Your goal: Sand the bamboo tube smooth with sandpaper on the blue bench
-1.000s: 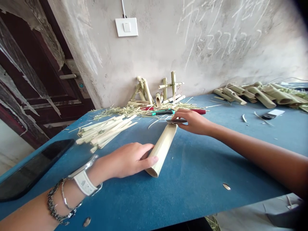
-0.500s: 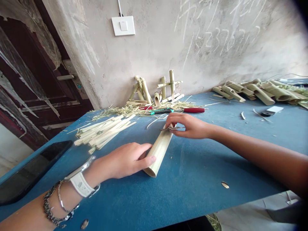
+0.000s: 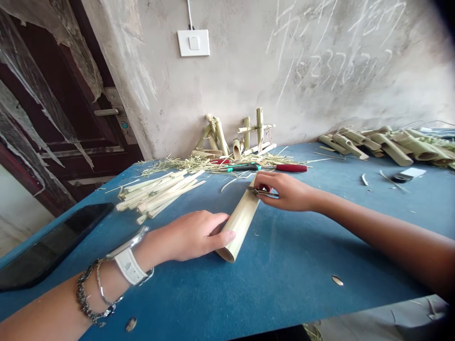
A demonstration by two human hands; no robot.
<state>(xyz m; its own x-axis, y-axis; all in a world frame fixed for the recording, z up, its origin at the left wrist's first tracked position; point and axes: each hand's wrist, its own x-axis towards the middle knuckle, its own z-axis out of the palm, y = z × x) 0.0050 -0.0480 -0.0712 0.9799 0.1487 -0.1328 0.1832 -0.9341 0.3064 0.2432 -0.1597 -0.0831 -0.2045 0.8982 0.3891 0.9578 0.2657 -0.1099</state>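
Bamboo tube section (image 3: 239, 220) is shown lying on a blue-topped table (image 3: 284, 277), angled between the two hands, with its open lower end toward the viewer. The tube is grasped by the left hand (image 3: 188, 237), whose curved fingers are laid across its near half. A small metal blade (image 3: 265, 191) is pinched in the right hand (image 3: 287, 192) and is held at the tube's upper end; the exact shape of the tool is obscured by the fingers.

A white wristwatch (image 3: 130, 266) and a dark beaded bracelet (image 3: 85, 296) are worn on the left wrist. A black smartphone (image 3: 53, 244) is placed further left, beyond the wrist. A bundle of cut bamboo strips (image 3: 156, 194) is laid just beyond the left hand. Loose bamboo shavings (image 3: 185, 166) are scattered beyond the bundle, toward the wall. A red-handled tool (image 3: 291, 167) and a green-trimmed tool (image 3: 243, 167) are seen just beyond the right hand. Assembled bamboo frames (image 3: 256, 130) are stood against the wall ahead of both hands. A heap of cut bamboo pieces (image 3: 387, 147) is piled well to the right of the right hand. A small bamboo chip (image 3: 337, 280) is seen on the table nearer the viewer, below the right forearm.
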